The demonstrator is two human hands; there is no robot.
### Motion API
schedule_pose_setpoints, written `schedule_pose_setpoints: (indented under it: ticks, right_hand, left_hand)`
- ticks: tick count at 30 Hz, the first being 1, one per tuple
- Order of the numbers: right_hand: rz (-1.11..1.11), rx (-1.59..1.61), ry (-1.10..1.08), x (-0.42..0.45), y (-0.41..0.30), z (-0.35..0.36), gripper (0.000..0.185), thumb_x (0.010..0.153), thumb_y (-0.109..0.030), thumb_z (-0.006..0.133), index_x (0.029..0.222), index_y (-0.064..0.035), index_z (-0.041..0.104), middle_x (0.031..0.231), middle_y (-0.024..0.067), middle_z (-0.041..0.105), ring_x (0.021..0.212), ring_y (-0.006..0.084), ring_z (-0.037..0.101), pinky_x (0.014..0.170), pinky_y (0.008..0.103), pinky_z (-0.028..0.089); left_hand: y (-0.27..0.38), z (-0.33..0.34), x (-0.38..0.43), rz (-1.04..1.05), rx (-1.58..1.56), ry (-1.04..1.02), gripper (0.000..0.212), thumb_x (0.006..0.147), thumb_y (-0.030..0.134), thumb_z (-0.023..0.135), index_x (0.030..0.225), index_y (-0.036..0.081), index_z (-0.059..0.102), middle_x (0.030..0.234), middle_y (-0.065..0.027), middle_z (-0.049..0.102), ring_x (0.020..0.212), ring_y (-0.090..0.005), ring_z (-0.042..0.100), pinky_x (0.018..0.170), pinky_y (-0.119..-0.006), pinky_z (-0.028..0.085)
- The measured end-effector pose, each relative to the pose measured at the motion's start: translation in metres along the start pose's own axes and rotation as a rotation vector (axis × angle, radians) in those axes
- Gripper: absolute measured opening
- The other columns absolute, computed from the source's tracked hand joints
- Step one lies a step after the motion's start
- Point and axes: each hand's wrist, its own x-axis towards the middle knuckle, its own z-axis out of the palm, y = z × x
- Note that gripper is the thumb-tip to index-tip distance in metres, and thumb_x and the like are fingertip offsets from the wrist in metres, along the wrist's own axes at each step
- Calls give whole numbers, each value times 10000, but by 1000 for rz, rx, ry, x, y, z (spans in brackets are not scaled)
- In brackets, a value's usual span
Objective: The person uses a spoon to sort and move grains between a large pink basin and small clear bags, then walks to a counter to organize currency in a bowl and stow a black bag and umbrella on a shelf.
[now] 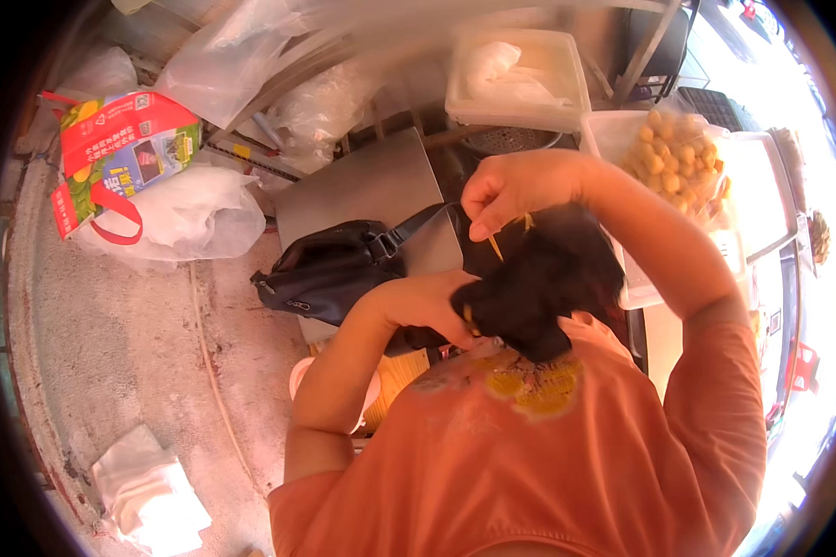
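My right hand (522,188) is raised above a soft black item (540,278), perhaps cloth, with thumb and fingers pinched on a thin yellow strip (495,248). Whether the strip is joined to the black item cannot be told. My left hand (428,306) grips the near left edge of the black item, its thumb below; a small yellow part shows beside the fingers. The item lies before my orange shirt, which bears a yellow print. A black zippered bag (327,268) with a buckled strap rests behind my left hand on a grey metal sheet (369,174).
A bag of round tan food pieces (672,160) sits in a white tub (602,132) at right. Behind are a lidded plastic container (519,115) and a metal colander (512,141). At left are a red printed bag (129,129) and white plastic bags (195,216); folded bags (146,487) lie lower left.
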Motion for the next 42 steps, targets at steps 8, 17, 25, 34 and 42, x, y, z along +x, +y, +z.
schedule_pose_setpoints:
  ticks: [8,17,25,34,42]
  right_hand:
    - [-28,-634,400,-1,-25,58,171,845,-230,584,854,-74,654,751,141,650,749,367,619,643,437,489]
    - [-217,-123,908,8,24,105,72,851,-82,591,845,-18,624,760,143,640,701,322,619,631,361,491]
    - [-28,55,736,-4,23,73,122,874,-93,594,809,10,603,665,70,585,627,125,571,597,304,466]
    - [-431,566,568,7,18,98,228,979,-156,485,835,14,536,770,63,539,726,184,648,678,269,530]
    - [-140,519,979,-4,21,100,194,927,-177,580,861,4,599,767,22,603,688,96,510,645,245,441]
  left_hand:
    - [-57,-22,24,96,-500,488,256,788,162,621,986,1,595,831,-95,623,730,-196,622,697,-330,507]
    - [-45,-12,12,520,-887,611,318,796,102,622,1085,9,527,780,-110,606,595,-224,607,651,-372,537]
    - [-35,0,10,547,-839,451,361,776,222,701,1024,18,536,757,-87,580,575,-200,587,631,-352,526]
    - [-57,2,15,719,-817,-47,573,720,342,756,1108,7,499,849,-109,572,753,-234,599,629,-353,508]
    - [-32,51,34,775,-810,726,512,859,160,632,1281,11,383,1143,-65,529,1065,-162,534,884,-307,454]
